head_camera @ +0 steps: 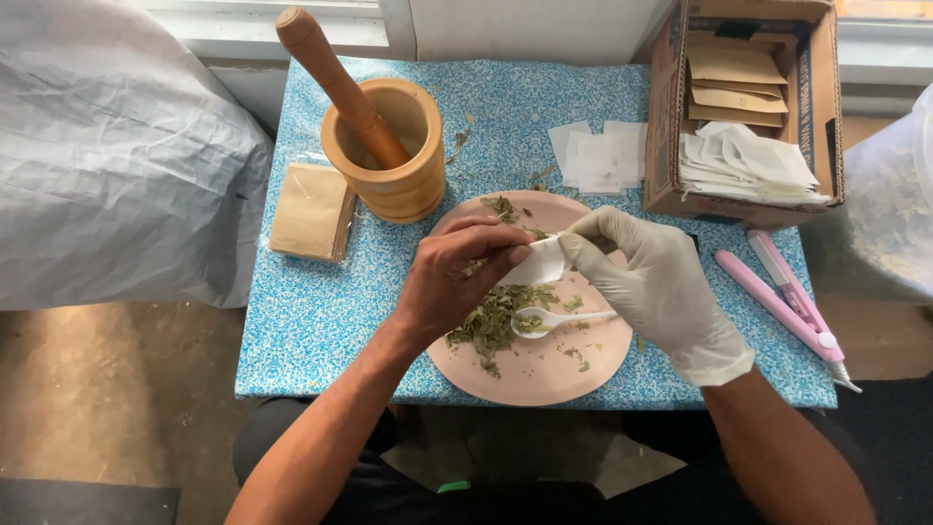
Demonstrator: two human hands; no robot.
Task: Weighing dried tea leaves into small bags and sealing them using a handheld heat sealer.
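Note:
My bare left hand and my gloved right hand both pinch a small white paper sachet above a pink plate. My right hand also holds a small white plastic spoon with a little dried herb in its bowl. A heap of crushed green dried leaves lies on the plate under my left hand.
A wooden mortar with a pestle stands behind the plate. Brown sachets lie at the left, white sachets behind. A cardboard box of sachets and a pink sealing tool are at the right.

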